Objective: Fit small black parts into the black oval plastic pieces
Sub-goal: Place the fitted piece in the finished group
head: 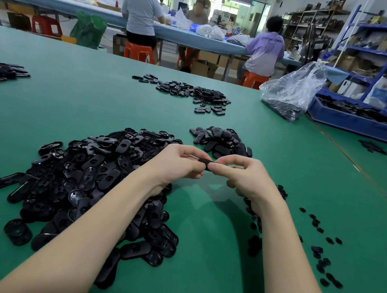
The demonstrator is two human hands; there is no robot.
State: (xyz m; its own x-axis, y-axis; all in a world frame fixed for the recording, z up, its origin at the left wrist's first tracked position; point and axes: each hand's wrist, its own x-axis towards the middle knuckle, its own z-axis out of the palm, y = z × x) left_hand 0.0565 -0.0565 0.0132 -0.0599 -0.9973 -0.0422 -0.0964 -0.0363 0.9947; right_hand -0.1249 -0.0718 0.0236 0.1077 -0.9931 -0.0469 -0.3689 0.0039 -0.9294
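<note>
Oval piece (pixel 204 163): we pinch it at both ends, left hand (pixel 179 163) and right hand (pixel 244 174), above the table (pixel 217 267) just right of the big pile (pixel 93 180); it looks light, stiff, smooth-faced, best gripped by the rims.

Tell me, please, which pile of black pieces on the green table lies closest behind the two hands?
The small heap just beyond the fingertips of the right hand. Its pieces lie smooth side up, stacked tightly, unlike the big loose pile under the left hand.
</note>
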